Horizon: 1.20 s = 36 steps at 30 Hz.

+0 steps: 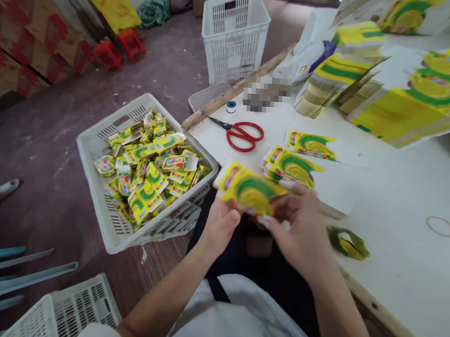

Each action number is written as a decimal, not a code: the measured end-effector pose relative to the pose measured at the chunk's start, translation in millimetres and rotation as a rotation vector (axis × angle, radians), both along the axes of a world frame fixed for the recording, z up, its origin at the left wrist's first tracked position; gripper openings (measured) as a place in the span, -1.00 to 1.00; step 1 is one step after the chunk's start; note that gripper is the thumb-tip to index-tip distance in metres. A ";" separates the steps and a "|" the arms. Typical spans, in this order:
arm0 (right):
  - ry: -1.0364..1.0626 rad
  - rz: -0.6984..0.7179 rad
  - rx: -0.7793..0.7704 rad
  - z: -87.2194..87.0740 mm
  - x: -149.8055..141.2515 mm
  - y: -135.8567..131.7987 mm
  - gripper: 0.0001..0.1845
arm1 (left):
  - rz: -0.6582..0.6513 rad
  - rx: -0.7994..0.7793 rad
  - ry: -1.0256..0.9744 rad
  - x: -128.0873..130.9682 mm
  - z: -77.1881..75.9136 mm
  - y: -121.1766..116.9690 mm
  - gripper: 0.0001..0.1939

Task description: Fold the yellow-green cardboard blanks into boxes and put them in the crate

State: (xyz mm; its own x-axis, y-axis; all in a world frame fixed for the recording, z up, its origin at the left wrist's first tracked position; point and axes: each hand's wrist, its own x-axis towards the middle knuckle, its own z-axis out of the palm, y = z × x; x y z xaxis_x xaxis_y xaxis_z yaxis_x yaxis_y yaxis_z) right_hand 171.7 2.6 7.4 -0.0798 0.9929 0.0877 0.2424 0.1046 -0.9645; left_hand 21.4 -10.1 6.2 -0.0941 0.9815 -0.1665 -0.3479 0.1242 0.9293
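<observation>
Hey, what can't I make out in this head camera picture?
In the head view:
Held carton: fine print smeared by blur.
Left hand: fingers partly hidden behind the carton.
Object beyond the scissors: masked by pixelation.
Bottom-left crate: cut off by the lower edge.

One camera, worn on the head, looks forward and down. The left hand (220, 225) and right hand (304, 229) lie close below it, with the table (401, 203) to the right and the floor (167, 60) reaching far left.
</observation>
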 end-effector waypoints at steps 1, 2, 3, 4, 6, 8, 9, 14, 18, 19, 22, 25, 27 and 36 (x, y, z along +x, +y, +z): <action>0.089 0.119 -0.043 2.2 -9.7 -8.6 -0.42 | 0.032 0.014 0.004 2.3 4.2 2.1 -0.24; 0.173 0.213 -0.078 4.2 -19.0 -16.4 -0.44 | 0.084 0.027 -0.005 3.7 8.9 4.8 -0.31; 0.236 0.260 -0.096 5.8 -27.4 -22.9 -0.45 | 0.151 0.040 -0.023 4.3 13.5 8.0 -0.38; 0.273 0.280 -0.104 6.9 -34.5 -27.8 -0.45 | 0.226 0.053 -0.041 4.3 17.7 11.2 -0.41; 0.261 0.277 -0.097 7.7 -43.2 -32.2 -0.45 | 0.358 0.056 -0.037 3.4 22.8 15.4 -0.38; 0.201 0.253 -0.076 6.5 -43.8 -30.2 -0.53 | 0.375 0.030 0.020 2.4 21.2 14.6 -0.29; 0.183 0.232 -0.063 5.3 -41.4 -27.6 -0.59 | 0.348 0.028 0.047 1.7 17.9 12.2 -0.24; 0.155 0.105 0.026 4.1 -14.1 -14.0 -0.81 | 0.192 0.077 0.106 -9.7 -6.2 -5.1 -0.50; -0.049 0.053 0.185 12.2 7.3 -9.0 -0.75 | 0.154 0.062 0.180 -31.7 -4.1 -6.7 -0.61; -0.120 0.032 0.243 14.5 11.6 -7.8 -0.72 | 0.174 0.103 0.196 -38.3 1.1 -5.7 -0.60; -0.337 -0.003 0.440 20.6 19.4 -5.5 -0.70 | 0.201 0.332 0.347 -53.9 21.7 -3.1 -0.44; -0.440 0.144 0.602 23.4 15.3 -8.5 -0.66 | -0.084 0.370 0.722 -52.9 38.0 -3.0 -0.19; -0.417 0.203 0.630 22.0 8.3 -12.8 -0.60 | -0.316 0.267 0.893 -42.9 41.2 -3.8 -0.25; 0.335 0.049 -0.095 -9.0 -12.8 -15.9 -0.32 | -0.323 0.437 0.996 -12.7 11.2 -12.4 -0.27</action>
